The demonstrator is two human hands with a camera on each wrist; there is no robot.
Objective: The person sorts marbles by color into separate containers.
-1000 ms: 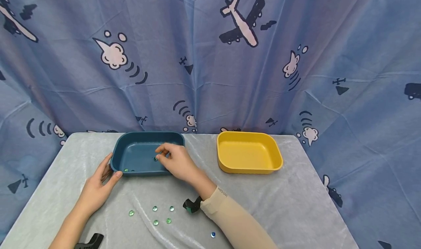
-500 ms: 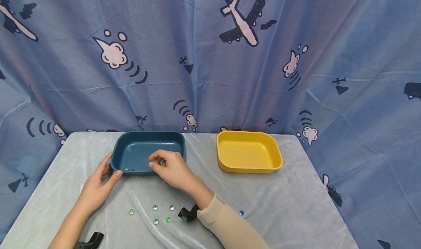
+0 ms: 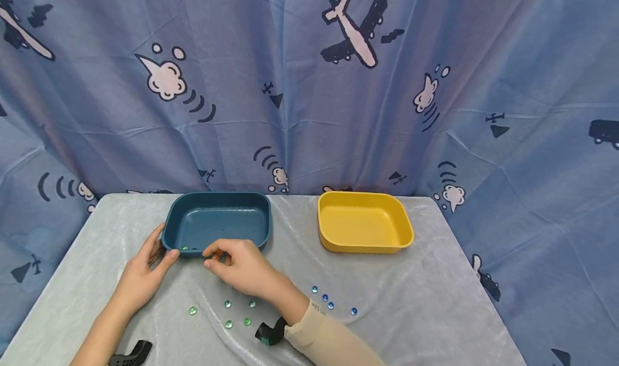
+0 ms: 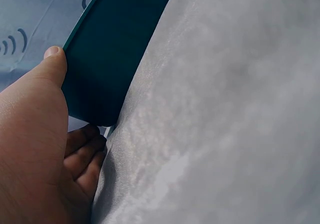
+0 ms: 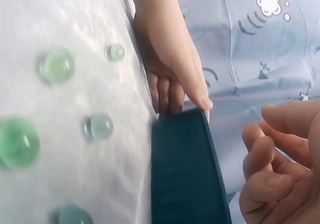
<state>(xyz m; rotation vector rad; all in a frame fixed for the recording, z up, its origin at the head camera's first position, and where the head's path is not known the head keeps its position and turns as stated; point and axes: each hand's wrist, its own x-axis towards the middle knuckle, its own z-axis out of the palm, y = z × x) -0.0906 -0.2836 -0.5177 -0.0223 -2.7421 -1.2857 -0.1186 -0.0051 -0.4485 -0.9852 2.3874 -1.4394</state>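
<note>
At the front left corner of the dark teal tray (image 3: 217,198), my left hand (image 3: 142,277) grips the wall. Its thumb lies on the rim and its fingers are at the side, as the left wrist view shows. Over the tray's front rim is my right hand (image 3: 244,266), thumb apart from loosely bent fingers (image 5: 260,156), with nothing seen between them. Inside the tray a green glass marble (image 3: 185,248) lies near the front left; the hand and front wall hide part of the floor. Several green marbles (image 3: 228,324) lie on the cloth in front.
A yellow tray (image 3: 365,249) stands to the right at the back of the cloth-covered table (image 3: 435,301). Several blue marbles (image 3: 331,305) lie beyond the right sleeve (image 3: 329,336). A blue patterned curtain (image 3: 300,86) hangs behind.
My right hand has moved left and nearer, from above the tray's inside to its front rim. A green marble seen by its fingers is out of sight. Blue marbles emerge from behind the sleeve.
</note>
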